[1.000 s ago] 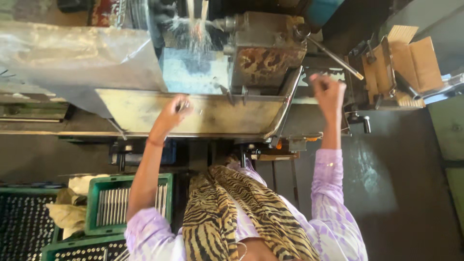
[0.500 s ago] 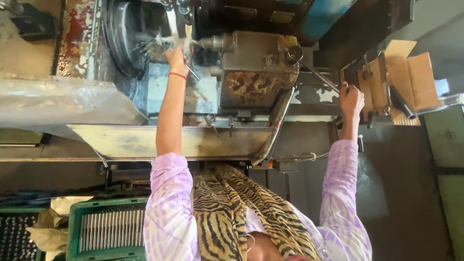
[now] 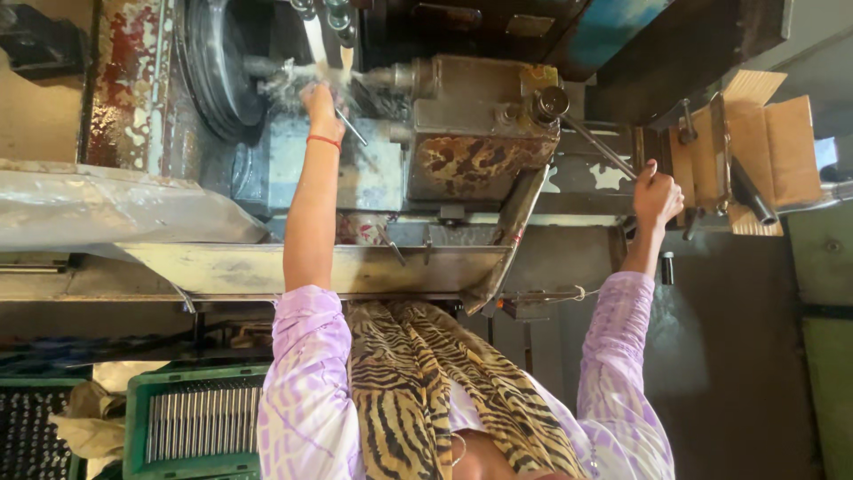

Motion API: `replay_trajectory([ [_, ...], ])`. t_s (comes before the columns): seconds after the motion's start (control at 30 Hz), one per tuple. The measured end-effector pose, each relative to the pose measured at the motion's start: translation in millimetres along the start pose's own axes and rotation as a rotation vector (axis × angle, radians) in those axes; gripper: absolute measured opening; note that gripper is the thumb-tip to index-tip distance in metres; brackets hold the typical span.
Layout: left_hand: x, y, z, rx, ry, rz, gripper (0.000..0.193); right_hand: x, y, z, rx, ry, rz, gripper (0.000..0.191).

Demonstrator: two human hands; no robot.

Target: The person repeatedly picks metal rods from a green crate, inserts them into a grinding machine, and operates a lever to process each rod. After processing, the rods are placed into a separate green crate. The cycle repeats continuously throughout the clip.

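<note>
The person is standing at a worn metal lathe [image 3: 462,133], arms stretched up into it. The left hand [image 3: 322,100] is reaching to the spot just beside the round chuck [image 3: 213,67], where a stream of pale coolant [image 3: 315,40] is pouring down, so the grip is getting splashed. It is clenching around a thin metal rod [image 3: 351,127], which is sticking out below the fingers. Well apart to the other side, the right hand [image 3: 656,191] is closing its grip around the end of a long lever handle [image 3: 597,147], presumably to steady or feed the carriage. Below the arms, a metal chip tray [image 3: 311,271] is catching the runoff, and a green crate of rods [image 3: 191,427] is sitting lower still.
</note>
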State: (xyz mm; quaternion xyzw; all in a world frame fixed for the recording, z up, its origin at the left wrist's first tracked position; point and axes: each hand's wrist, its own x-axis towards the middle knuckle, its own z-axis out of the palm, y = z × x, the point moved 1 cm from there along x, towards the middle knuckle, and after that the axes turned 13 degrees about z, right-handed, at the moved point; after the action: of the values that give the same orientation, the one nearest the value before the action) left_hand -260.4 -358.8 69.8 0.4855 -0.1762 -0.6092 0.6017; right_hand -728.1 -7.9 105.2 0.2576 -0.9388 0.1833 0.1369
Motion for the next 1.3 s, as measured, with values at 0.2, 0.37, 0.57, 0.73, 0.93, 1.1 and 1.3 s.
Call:
replay_trajectory([
  [0.2, 6.6, -0.8, -6.3, -0.088, -0.155, 0.085, 0.016, 1.0, 2.0, 4.5, -0.025, 0.017, 0.016, 0.060],
  [0.37, 8.8, -1.9, -8.6, -0.009, -0.151, 0.055, 0.015, 0.9, 3.2, 5.1, -0.012, 0.019, 0.008, 0.060],
  [0.57, 10.3, 0.5, -8.0, -0.110, -0.158, 0.027, 0.042, -6.5, -1.2, 1.5, -0.018, 0.045, 0.028, 0.057],
  [0.73, 6.4, 4.5, -10.6, -0.157, -0.216, 0.006, 0.051, -26.6, -4.0, -1.2, -0.069, 0.084, 0.113, 0.059],
  [0.93, -0.8, 5.5, -0.8, -0.174, -0.355, 0.001, 0.045, -7.2, -15.0, -10.9, 0.041, 0.099, 0.142, 0.055],
  [1.1, -8.2, 5.7, 10.9, -0.226, -0.399, 0.107, 0.049, -6.1, -19.3, -10.9, 0.031, 0.145, 0.148, 0.056],
  [1.3, -13.7, 8.7, 20.7, -0.316, -0.448, 0.135, 0.050, -3.3, -15.3, -6.3, -0.056, 0.212, 0.073, 0.053],
])
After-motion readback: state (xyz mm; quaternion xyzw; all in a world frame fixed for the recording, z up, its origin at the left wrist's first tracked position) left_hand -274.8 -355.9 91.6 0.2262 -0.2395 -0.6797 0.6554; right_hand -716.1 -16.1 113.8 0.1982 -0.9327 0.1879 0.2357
